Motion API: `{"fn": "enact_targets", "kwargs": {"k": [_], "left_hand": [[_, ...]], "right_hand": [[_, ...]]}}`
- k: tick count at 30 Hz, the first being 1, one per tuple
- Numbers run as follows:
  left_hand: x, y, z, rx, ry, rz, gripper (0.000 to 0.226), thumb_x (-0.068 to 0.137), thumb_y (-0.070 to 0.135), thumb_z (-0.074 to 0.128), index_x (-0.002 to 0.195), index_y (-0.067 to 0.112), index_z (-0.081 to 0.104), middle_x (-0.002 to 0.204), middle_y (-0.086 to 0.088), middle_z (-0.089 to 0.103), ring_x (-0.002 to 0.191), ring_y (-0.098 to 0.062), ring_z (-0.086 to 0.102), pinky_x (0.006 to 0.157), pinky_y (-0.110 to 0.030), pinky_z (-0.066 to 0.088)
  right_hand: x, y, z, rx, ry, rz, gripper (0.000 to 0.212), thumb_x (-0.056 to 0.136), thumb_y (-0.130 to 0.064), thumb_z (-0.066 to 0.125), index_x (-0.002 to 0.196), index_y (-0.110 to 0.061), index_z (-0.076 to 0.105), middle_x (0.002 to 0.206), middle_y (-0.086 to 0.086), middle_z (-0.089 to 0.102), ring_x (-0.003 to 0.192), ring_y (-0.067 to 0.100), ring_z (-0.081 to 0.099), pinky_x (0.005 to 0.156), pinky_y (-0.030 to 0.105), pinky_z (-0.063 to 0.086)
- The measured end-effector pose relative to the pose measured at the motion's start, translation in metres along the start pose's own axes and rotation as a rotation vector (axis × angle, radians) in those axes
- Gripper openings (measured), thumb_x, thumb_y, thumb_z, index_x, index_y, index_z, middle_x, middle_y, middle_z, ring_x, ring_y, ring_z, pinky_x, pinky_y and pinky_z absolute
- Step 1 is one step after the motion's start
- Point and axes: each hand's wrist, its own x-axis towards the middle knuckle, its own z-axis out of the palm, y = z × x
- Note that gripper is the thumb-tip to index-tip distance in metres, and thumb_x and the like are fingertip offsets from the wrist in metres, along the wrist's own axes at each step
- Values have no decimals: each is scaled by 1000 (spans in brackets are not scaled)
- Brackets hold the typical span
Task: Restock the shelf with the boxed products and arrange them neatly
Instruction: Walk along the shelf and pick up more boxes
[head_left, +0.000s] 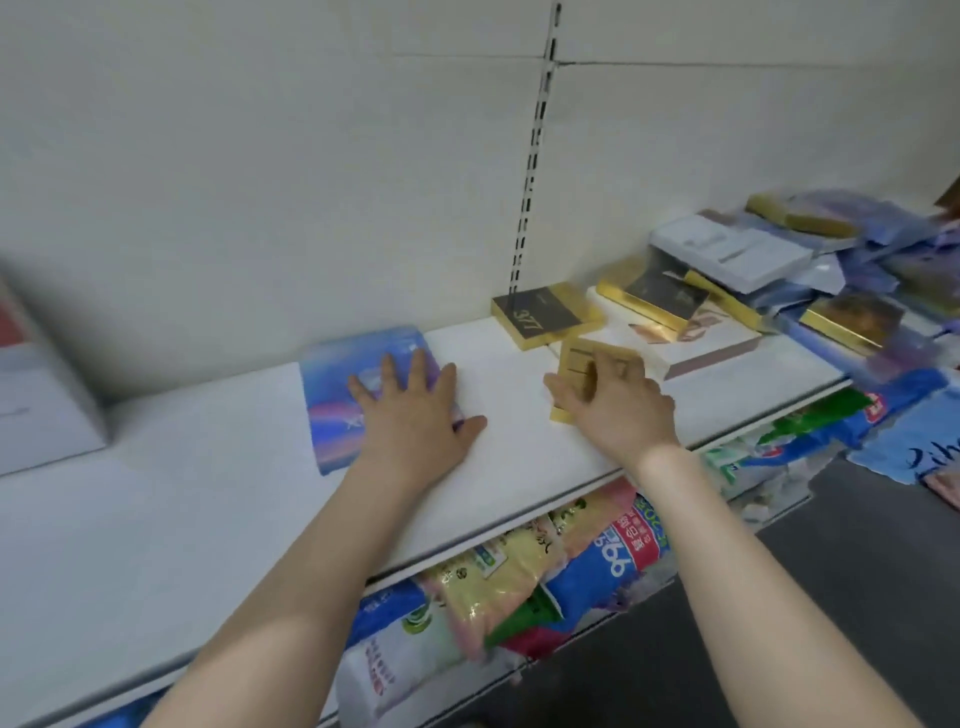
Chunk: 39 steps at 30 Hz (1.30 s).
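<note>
— Left hand (415, 415)?
— Flat, fingers spread and straight, pressing down on the blue box (337, 405). Box lying flat on the white shelf (208, 493), near the back wall.
— Right hand (613, 405)?
— Curled round a small gold box (576, 358), thumb on its left side, fingers across its face. Tilted up on one edge, touching the shelf, right of the blue box and apart from it.
— Behind it?
— Black-and-gold box (545, 314) marked 377, lying flat, clear of both hands. Further right, a loose pile of boxes (727, 270).
</note>
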Motion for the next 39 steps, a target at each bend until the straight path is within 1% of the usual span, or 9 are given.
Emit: {"fn": "enact_targets", "kwargs": {"k": [6, 9, 11, 14, 19, 23, 29, 34, 39], "left_hand": [[-34, -6, -8, -257, 104, 198, 67, 87, 57, 41, 147, 28, 32, 156, 2, 30, 145, -26, 21, 117, -49, 15], [-50, -7, -11, -292, 183, 12, 85, 82, 73, 44, 150, 25, 27, 150, -3, 38, 141, -29, 26, 115, -41, 19], [-60, -6, -9, -182, 123, -259, 111, 67, 92, 28, 152, 23, 13, 157, -10, 20, 145, -35, 11, 114, -51, 11], [-67, -3, -11, -146, 99, -450, 132, 51, 101, 19, 152, 17, 8, 152, -14, 25, 137, -34, 26, 108, -47, 24], [-73, 3, -29, -223, -44, -624, 128, 59, 89, 51, 152, 24, -9, 147, -11, 33, 129, -36, 38, 97, -48, 33], [-78, 2, -35, -377, -51, -702, 125, 66, 68, 71, 151, 30, -13, 141, -6, 46, 126, -36, 43, 101, -44, 38], [-88, 15, -18, -664, 74, -472, 96, 69, 47, 78, 149, 35, 27, 147, 3, 43, 136, -20, 40, 109, -36, 34], [-97, 40, -22, -546, 47, -197, 37, 99, 29, 49, 134, 39, 51, 151, 18, 35, 149, -19, 8, 118, -46, -2], [-119, 69, -9, -188, -14, -138, 102, 64, 83, 45, 151, 39, 16, 160, 13, 11, 148, -27, -3, 116, -56, -4]], "right_hand": [[11, -15, 4, 29, -137, -444, 68, 70, -55, 47, 134, -33, 38, 138, 0, 38, 121, 33, 42, 100, 44, 37], [17, -9, 2, 47, -221, -604, 70, 66, -58, 45, 134, -45, 32, 143, -3, 37, 132, 30, 38, 107, 48, 33], [16, -2, 2, -12, -234, -586, 80, 71, -70, 46, 143, -44, 22, 154, 2, 27, 139, 30, 29, 111, 49, 29], [18, 8, -1, -60, -224, -461, 99, 74, -79, 52, 153, -34, 14, 151, 10, 32, 136, 32, 35, 109, 47, 33], [20, 20, -26, 235, -233, -462, 58, 93, -50, 52, 144, -30, 36, 120, 5, 58, 110, 32, 54, 88, 36, 43], [31, 28, -44, 323, -24, -414, 32, 100, -45, 39, 104, -19, 57, 92, 10, 63, 90, 34, 56, 75, 38, 44], [43, 53, -46, 144, -25, -409, 43, 82, -47, 70, 109, -20, 50, 100, 5, 64, 97, 34, 60, 70, 38, 49], [27, 48, -43, 571, -1, -403, 45, 76, -39, 79, 109, -23, 54, 100, -4, 64, 96, 27, 62, 84, 47, 53], [18, 42, -33, 667, 24, -392, 41, 75, -35, 81, 99, -28, 49, 92, -6, 60, 90, 21, 58, 84, 41, 50]]}}
